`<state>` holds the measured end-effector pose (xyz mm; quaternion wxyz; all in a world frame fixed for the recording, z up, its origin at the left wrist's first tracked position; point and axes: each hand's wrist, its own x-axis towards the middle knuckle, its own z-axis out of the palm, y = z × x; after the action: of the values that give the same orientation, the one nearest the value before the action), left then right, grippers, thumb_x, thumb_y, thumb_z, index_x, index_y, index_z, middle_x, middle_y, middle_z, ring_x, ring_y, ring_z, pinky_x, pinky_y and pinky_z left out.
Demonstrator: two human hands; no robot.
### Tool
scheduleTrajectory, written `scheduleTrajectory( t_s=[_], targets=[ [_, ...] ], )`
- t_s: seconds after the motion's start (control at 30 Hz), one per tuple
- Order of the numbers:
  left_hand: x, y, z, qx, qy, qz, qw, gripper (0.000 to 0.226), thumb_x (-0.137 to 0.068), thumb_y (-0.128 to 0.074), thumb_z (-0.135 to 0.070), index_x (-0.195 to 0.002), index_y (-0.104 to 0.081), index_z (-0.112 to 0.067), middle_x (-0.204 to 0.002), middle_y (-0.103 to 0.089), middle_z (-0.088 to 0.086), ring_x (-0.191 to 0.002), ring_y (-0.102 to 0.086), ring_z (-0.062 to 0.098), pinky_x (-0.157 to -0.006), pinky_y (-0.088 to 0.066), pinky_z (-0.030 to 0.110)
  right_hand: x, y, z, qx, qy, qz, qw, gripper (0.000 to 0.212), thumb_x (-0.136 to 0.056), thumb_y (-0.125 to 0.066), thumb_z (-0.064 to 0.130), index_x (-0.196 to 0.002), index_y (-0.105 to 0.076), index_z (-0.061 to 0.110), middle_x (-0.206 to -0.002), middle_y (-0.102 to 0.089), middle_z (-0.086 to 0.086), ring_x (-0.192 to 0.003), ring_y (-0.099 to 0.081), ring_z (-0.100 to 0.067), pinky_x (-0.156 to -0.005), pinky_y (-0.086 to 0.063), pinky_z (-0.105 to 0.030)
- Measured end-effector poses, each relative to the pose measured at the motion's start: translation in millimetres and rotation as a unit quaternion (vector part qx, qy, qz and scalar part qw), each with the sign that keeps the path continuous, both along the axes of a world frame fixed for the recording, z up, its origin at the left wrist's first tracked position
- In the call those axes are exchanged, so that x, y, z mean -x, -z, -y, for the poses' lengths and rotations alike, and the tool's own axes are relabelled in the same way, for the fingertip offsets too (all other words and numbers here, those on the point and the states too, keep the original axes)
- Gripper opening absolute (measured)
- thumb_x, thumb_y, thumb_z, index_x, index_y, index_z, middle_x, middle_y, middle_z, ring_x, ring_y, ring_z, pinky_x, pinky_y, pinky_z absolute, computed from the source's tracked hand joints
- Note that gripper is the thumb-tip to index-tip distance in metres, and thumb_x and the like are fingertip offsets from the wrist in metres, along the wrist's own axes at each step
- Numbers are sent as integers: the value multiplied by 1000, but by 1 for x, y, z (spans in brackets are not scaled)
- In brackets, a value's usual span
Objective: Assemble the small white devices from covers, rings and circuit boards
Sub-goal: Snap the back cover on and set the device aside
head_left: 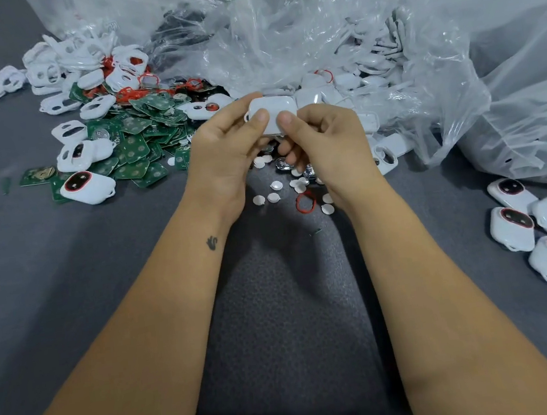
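Both thumbs press the white device [272,112], left hand [224,151] and right hand [322,142] curled around it; light, rigid, smooth shell, best held by edges.

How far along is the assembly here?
Done: a group of closed devices lies at the right. In hand: the left hand and right hand both pinch one white device. Left: piles of covers, green boards and red rings wait, so much remains.
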<state>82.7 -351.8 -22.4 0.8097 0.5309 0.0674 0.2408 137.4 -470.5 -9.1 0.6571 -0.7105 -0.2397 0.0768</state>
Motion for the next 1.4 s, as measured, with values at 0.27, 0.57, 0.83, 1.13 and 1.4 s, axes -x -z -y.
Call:
scheduleTrajectory(
  t_s=[0.27,0.57,0.83,1.13,1.4],
  targets=[
    [2,3,-5,-29,-39,-7,999,30,-87,-67,1,-117,-64,2,-89,-74,4,-84,-70,15,-76,-55,22,1,3,0,-6,11,27,1000,19,-94,-62,16,-76,-66,12,-57,-64,-2,-49,-56,-11,-47,-47,-23],
    [7,-3,-7,-12,-27,-10,1000,21,-90,-65,-5,-111,-66,-5,-81,-73,-2,-76,-69,9,-71,-54,17,1,-3,-2,-137,-95,-108,980,29,-104,-41,15,-95,-65,2,-70,-61,-15,-58,-56,-19,-54,-50,-25],
    [5,-3,-1,14,-31,-39,999,11,-94,-61,-4,-102,-66,-10,-87,-72,1,-81,-70,14,-75,-56,22,1,2,-5,-64,14,34,997,18,-92,-60,1,-102,-70,11,-70,-67,-3,-61,-60,-9,-59,-53,-23],
    [4,-5,-3,31,-34,-57,997,20,-94,-57,1,-112,-65,-5,-86,-75,1,-79,-72,12,-73,-56,22,-1,-1,-3,-100,-2,-21,995,40,-81,-52,-15,-99,-71,15,-87,-73,0,-84,-68,-15,-80,-55,-27],
    [11,-8,4,-48,-20,-60,997,39,-88,-57,11,-114,-56,-17,-79,-71,0,-77,-71,14,-72,-58,26,2,0,1,-56,9,-27,998,27,-87,-59,-2,-108,-68,11,-73,-66,2,-71,-61,-9,-67,-50,-21]
  ],
)
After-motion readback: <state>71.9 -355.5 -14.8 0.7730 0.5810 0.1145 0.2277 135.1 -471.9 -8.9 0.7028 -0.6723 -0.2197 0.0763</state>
